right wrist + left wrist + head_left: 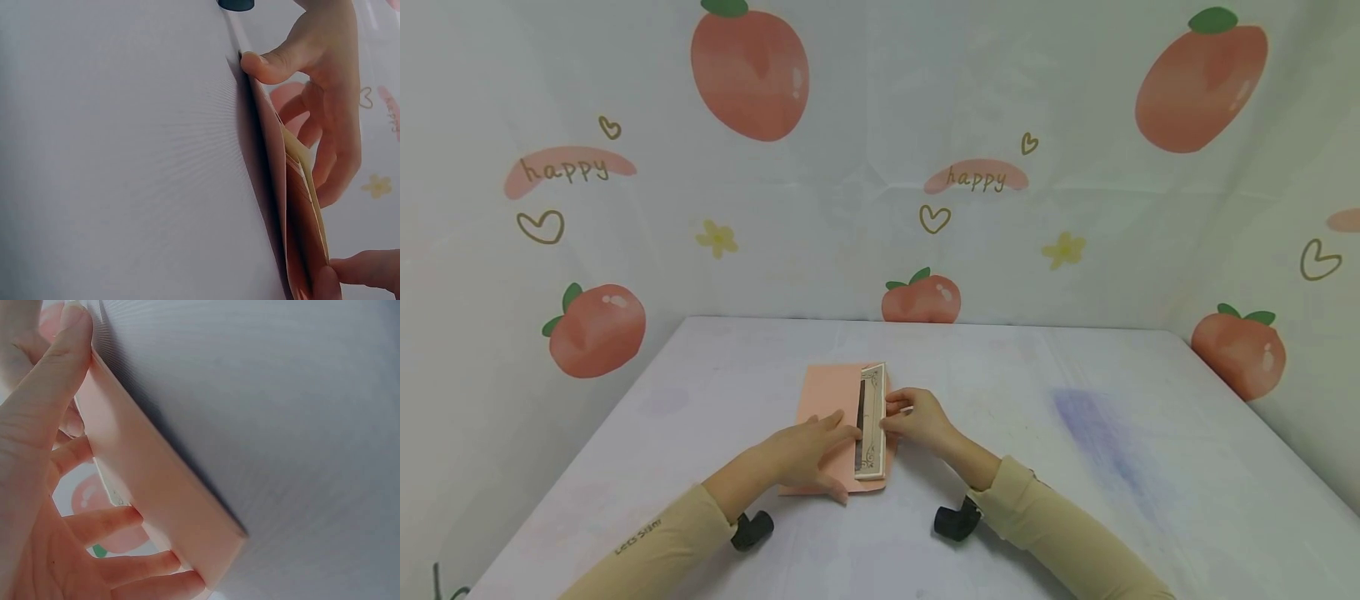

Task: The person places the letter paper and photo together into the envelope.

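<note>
A flat pink card folder [831,387] lies on the white table in the head view, a patterned cream strip [872,421] along its right side. Beside the strip runs a narrow dark band [860,417]. My left hand [808,454] rests on the folder with its fingers spread, the thumb near the front edge and fingertips by the strip. At the strip's right edge, my right hand [921,421] pinches it between thumb and fingers. In the right wrist view, the pinched cream edge [317,222] stands raised over the pink layers, which gape apart slightly.
The white table [1000,367] carries a bluish smudge [1101,442] on its right side. Behind it hangs a white backdrop [850,225] printed with peaches, hearts and flowers. Black wrist devices [957,522] sit under both forearms, close over the tabletop.
</note>
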### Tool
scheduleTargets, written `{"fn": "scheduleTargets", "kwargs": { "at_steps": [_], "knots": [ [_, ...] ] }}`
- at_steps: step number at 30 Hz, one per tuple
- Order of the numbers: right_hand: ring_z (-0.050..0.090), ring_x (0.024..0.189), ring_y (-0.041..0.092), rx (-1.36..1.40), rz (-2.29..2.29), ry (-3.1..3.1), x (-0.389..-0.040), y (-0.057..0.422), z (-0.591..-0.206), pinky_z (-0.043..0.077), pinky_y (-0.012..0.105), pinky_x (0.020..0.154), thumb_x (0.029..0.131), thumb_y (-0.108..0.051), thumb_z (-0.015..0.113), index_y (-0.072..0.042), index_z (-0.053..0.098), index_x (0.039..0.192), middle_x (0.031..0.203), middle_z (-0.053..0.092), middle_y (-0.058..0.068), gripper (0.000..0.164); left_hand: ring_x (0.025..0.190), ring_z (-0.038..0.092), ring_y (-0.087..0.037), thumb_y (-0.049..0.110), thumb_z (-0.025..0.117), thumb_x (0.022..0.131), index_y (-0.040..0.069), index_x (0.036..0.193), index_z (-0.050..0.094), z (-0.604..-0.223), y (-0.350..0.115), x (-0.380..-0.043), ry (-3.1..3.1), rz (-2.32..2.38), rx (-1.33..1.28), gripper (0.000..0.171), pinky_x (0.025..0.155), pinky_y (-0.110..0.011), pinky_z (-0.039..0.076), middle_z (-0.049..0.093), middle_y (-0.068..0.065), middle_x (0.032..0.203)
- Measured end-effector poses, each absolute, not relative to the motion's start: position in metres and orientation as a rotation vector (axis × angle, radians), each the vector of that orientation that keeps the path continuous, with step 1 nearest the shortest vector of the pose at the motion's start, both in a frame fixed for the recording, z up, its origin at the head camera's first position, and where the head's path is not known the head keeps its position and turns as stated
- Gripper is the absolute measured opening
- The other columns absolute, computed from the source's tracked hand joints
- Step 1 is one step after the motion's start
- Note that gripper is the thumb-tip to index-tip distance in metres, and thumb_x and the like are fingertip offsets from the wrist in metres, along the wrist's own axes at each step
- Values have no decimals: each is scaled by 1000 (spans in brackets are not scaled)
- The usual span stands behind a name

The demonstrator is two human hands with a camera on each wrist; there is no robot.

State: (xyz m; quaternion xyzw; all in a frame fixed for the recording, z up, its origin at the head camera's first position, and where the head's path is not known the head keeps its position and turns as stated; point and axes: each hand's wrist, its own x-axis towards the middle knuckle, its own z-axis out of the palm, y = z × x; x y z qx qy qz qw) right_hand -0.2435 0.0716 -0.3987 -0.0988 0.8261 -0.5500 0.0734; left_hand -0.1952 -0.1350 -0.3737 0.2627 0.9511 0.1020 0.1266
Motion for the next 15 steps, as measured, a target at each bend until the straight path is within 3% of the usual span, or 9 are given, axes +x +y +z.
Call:
{"fn": "scheduleTargets", "kwargs": {
  "at_steps": [15],
  "knots": [
    [65,86,23,-401,-1593,2632,-241,71,-398,54,24,69,70,2,72,8,59,114,112,62,22,47,128,37,-54,64,70,65,28,133,43,-374,-135,-197,2773,280,761,81,93,-63,42,30,-17,151]
  ]
}}
